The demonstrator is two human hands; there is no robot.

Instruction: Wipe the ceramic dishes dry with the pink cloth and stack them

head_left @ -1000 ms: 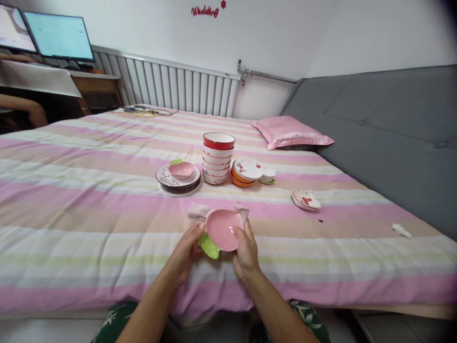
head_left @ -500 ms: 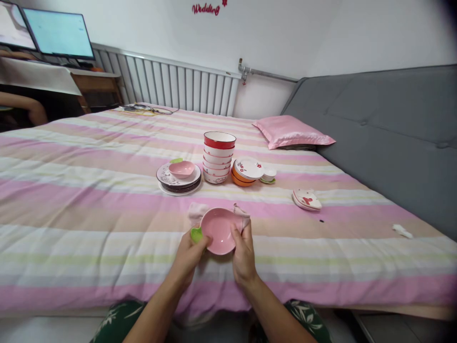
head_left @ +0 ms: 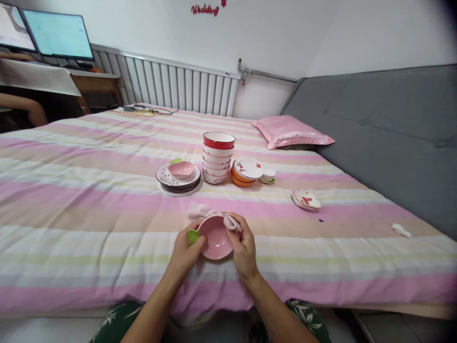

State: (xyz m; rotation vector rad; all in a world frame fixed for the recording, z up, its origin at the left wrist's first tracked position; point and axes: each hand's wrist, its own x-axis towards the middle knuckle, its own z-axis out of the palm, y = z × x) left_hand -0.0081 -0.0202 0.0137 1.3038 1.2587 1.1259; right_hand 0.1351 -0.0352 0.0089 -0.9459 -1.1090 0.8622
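Straight ahead of the two hands, a tall stack of bowls [head_left: 216, 166] with a red-banded one on top hides a strip of the striped bed cover [head_left: 107, 228] behind it. Ahead and to the left of the left hand [head_left: 187, 245], a pile of plates [head_left: 178, 188] bears a small pink dish [head_left: 181, 170]. Beyond the right hand [head_left: 246, 245], and slightly rightward, flowered white plates [head_left: 249, 166] rest on orange bowls [head_left: 241, 182], just beside small white dishes [head_left: 268, 174]. Farther right of that hand lie shallow dishes [head_left: 306, 200] with a red motif, a dark speck [head_left: 321, 220] and a white scrap [head_left: 401, 230]. Between the hands, tilted toward the wearer, is the pink bowl [head_left: 215, 243]; the left hand grips its side by the green leaf handle [head_left: 193, 235], thumb inside the rim. The right hand pinches a pale cloth [head_left: 233, 223] over the opposite rim; more pale cloth shows just behind the bowl. Both forearms reach forward and inward, fingers curled. High on the wall ahead of the hands, red lettering [head_left: 205, 10] reads "Wedding".
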